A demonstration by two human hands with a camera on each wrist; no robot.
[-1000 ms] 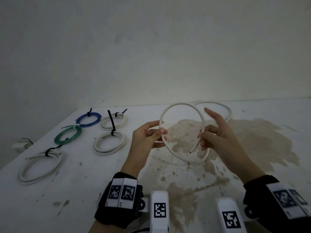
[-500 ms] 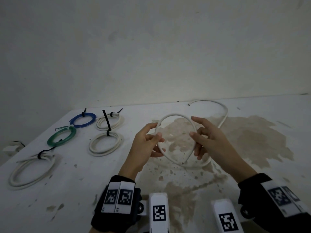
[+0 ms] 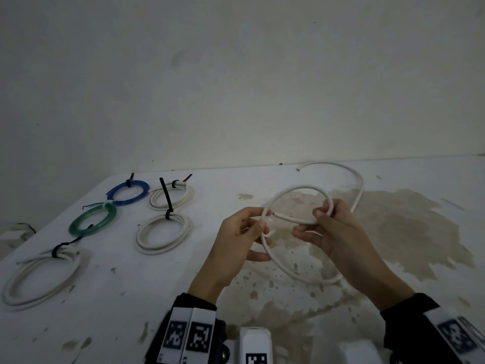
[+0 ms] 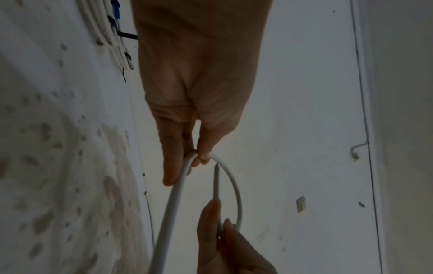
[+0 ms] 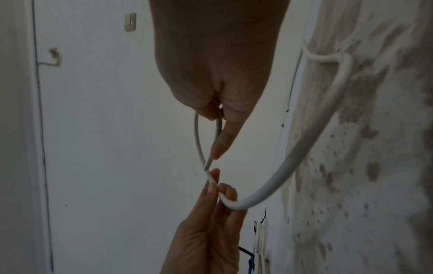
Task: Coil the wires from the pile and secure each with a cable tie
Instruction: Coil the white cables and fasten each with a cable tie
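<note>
Wrist bands: black bands with printed square markers sit at the near edge of the head view, about 6 o'clock.
Left hand: the left hand is raised over the table at roughly 7 o'clock of the loop, thumb and forefinger pinching the white wire; its other fingers lie straighter under the strand.
Right hand: the right hand is at about 3 o'clock of the loop, fingers curled round two crossing strands of the same wire — one cut end pokes out toward the left hand.
White wire: held in the air between both hands as a single loop above the stained table; its lower arc hangs near the tabletop, and the free tail runs from the right hand out toward 1 o'clock, curving back to lie on the table near the wall.
Large white coil: lies flat at 9 o'clock, bound with a black cable tie.
Middle white coil: at 10 o'clock, tied in black.
Green coil: farther left, just beside the blue one.
Blue coil: at 11 o'clock, near the wall.
Far white coil: just right of the blue coil — a long black tie tail crosses it.
</note>
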